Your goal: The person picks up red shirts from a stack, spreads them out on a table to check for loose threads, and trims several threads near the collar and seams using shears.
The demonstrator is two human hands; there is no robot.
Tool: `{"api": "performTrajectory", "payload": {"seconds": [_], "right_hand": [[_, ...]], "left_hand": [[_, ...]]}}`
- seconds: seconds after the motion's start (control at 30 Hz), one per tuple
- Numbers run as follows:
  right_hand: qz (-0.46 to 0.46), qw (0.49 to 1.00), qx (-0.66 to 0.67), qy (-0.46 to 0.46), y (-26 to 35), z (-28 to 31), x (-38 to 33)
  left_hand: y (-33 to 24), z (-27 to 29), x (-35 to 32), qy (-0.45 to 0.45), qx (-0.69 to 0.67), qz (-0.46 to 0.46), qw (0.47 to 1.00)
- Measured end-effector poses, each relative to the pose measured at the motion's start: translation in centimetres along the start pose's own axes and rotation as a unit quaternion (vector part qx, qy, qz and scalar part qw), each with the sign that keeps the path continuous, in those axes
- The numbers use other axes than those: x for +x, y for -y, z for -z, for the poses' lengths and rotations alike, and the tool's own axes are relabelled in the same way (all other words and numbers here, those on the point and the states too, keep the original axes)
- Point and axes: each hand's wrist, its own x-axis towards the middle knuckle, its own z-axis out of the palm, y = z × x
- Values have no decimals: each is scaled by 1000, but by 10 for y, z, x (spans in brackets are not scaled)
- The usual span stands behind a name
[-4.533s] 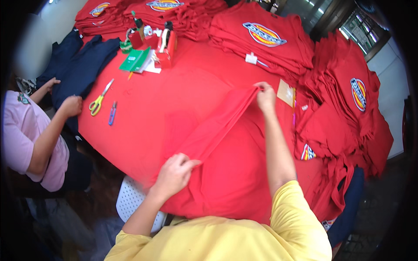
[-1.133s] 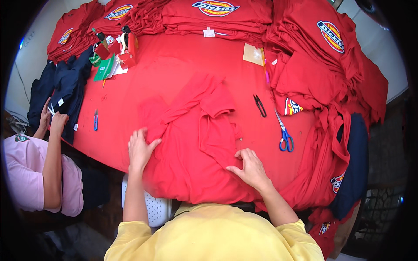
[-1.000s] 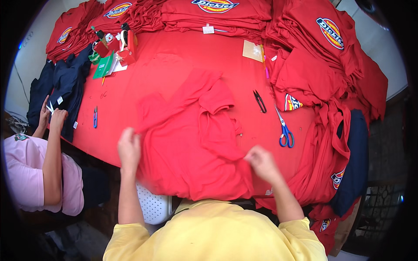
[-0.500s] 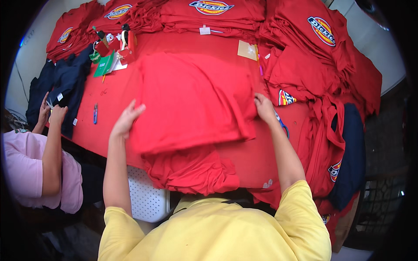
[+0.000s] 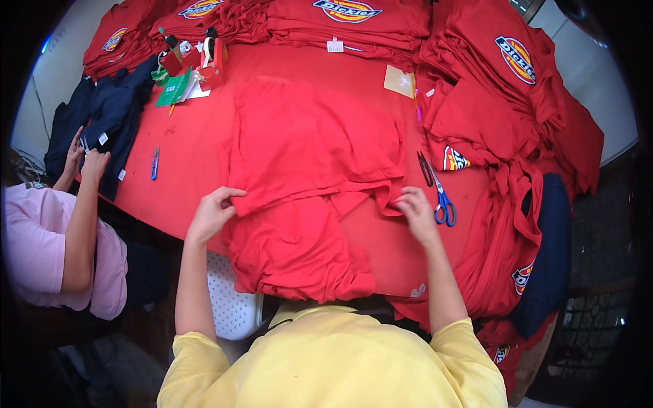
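Note:
A plain red shirt [image 5: 313, 143] lies spread flat on the red table [image 5: 190, 136] in front of me, on top of more red cloth [image 5: 299, 251] that hangs over the near edge. My left hand [image 5: 214, 211] pinches the shirt's near left corner. My right hand [image 5: 415, 211] grips its near right corner, next to a folded bit of fabric. Both hands rest at the shirt's near hem.
Blue-handled scissors [image 5: 443, 200] and a black clip [image 5: 424, 168] lie right of my right hand. Stacks of red shirts [image 5: 517, 68] with oval logos line the far and right sides. A person in pink [image 5: 61, 238] handles dark blue garments [image 5: 102, 122] at left. Small snips [image 5: 155, 163] and packets [image 5: 177, 85] lie far left.
I have flipped the red shirt away from me and laid it flat on the table; both hands have come back to its near corners.

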Motion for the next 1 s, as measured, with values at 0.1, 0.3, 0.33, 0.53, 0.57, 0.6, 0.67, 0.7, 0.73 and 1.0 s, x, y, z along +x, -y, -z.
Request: {"api": "performTrajectory", "payload": {"seconds": [0.1,0.3,0.33,0.53,0.57,0.6,0.67,0.7,0.73,1.0], "right_hand": [[-139,953,266,-47,-29,60,14],[-74,915,-395,-43,-16,50,4],[-32,921,-382,-67,2,42,3],[222,957,-185,6,66,-48,13],[214,963,-160,20,67,-64,19],[179,975,-121,40,68,-77,21],[129,983,-78,101,74,-87,24],[112,981,-77,136,78,-82,24],[95,978,-75,171,82,-80,24],[-12,960,51,273,73,-80,17]], "left_hand": [[-12,28,1,-130,-91,46,986],[33,31,-11,-189,37,129,973],[20,17,-15,-239,124,68,961],[-38,-78,-11,-208,298,-237,901],[-46,-102,-8,-169,306,-258,901],[-49,-122,-4,-150,344,-271,886],[-32,-144,4,-129,346,-269,890],[-36,-144,4,-130,336,-266,894],[-39,-142,4,-132,325,-262,899],[-68,-127,-12,-113,351,-271,889]]}}
